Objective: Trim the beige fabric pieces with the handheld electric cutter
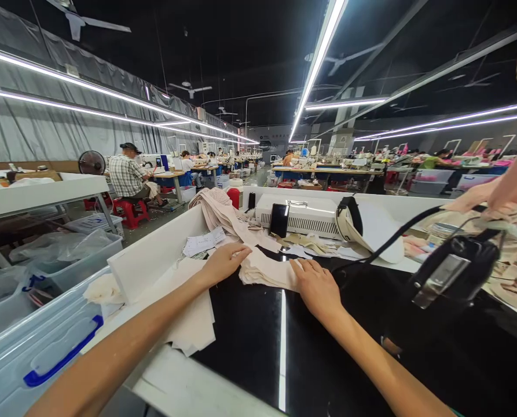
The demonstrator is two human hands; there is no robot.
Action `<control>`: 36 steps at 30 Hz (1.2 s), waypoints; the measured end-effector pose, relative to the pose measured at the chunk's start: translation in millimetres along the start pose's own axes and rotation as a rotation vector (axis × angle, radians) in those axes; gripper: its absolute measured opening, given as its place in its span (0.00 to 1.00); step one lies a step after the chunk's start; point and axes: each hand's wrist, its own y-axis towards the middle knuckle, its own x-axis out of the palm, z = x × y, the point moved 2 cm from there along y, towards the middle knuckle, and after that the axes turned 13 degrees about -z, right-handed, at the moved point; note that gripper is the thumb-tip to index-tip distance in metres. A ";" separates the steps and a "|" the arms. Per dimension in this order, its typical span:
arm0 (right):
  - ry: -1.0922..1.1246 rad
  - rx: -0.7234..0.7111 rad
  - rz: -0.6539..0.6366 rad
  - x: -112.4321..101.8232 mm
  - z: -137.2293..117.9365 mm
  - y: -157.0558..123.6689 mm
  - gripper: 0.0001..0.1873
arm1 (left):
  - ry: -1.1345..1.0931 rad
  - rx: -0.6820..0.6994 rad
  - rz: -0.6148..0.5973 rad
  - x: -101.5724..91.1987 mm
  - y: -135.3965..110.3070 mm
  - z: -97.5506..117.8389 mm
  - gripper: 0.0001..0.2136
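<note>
Black tabletop [249,341] in a long sewing hall, strip lights overhead. We have both hands on a small stack of cream fabric pieces [264,271] lying on its far part. Left hand [226,262] is spread, fingertips on the stack's left end. Right hand [316,285] lies flat, palm down, on its right end (neither grips). A black iron [455,269] is well to the right.

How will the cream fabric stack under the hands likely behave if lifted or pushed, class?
Probably floppy: the fabric stack is thin layered cloth with uneven, wavy edges. Likely light, as the pieces look thin and lie flat under the left hand and right hand. Pushed, it may slide or fan apart on the glossy black table.
</note>
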 end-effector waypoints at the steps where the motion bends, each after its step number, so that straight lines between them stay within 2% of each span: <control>1: 0.021 -0.009 0.015 0.1 -3.1 4.5 0.34 | 0.020 0.001 0.014 0.9 8.0 3.4 0.22; 4: 0.087 -0.038 0.043 2.8 -14.3 22.7 0.33 | 0.079 -0.008 0.018 10.1 36.1 11.5 0.22; 8: 0.155 -0.046 0.024 15.8 -24.9 41.7 0.30 | 0.173 -0.047 -0.071 32.3 61.7 12.0 0.20; 12: 0.179 -0.023 -0.053 36.7 -25.2 39.4 0.26 | 0.264 -0.131 -0.183 54.5 56.4 -2.2 0.22; 15: 0.194 -0.026 -0.085 47.6 -23.4 33.0 0.27 | 0.293 -0.189 -0.246 67.3 44.5 -14.4 0.25; 18: 0.211 -0.035 -0.099 50.5 -22.1 32.0 0.29 | 0.304 -0.215 -0.254 74.4 39.8 -20.3 0.27; 21: 0.229 -0.031 -0.098 46.9 -20.1 33.8 0.28 | 0.296 -0.201 -0.248 74.2 42.3 -17.4 0.28; 25: 0.263 -0.026 -0.059 34.8 -19.5 23.3 0.32 | 0.259 -0.129 -0.201 55.5 38.8 -5.2 0.29; 29: 0.321 -0.138 -0.034 23.8 -31.6 -19.0 0.33 | 0.227 -0.112 -0.076 11.0 9.4 -5.8 0.25; 33: 0.423 -0.309 0.003 26.7 -41.1 -78.7 0.30 | 0.260 -0.271 0.019 -36.8 -43.9 -29.0 0.17; 36: 0.482 -0.424 0.023 37.2 -38.9 -107.7 0.27 | 0.296 -0.432 0.040 -53.0 -85.8 -47.1 0.12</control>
